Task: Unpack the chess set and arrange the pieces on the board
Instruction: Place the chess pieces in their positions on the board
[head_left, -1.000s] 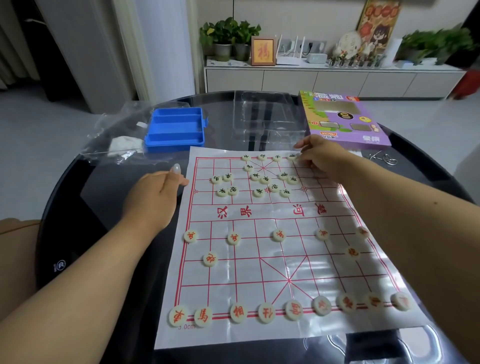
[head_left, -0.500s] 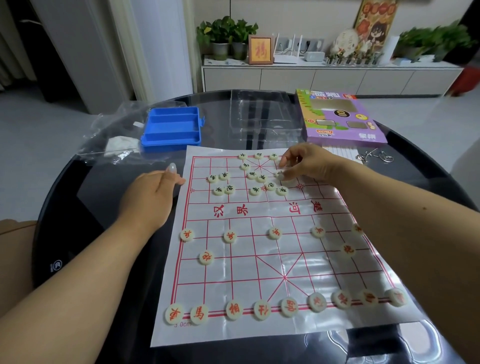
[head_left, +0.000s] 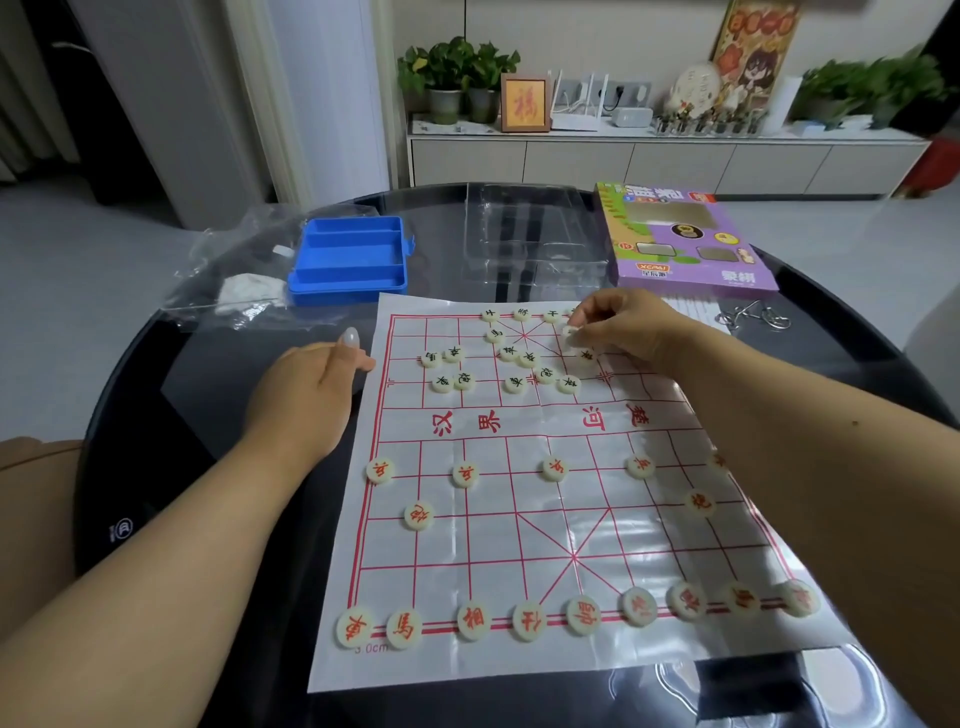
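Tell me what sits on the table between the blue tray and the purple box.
In the head view, a clear plastic insert lies between the blue tray and the purple box.

Both forearms are bare, with no sleeves, watch or rings in view. The left hand (head_left: 306, 384) has a long, glossy pale nail on the thumb.
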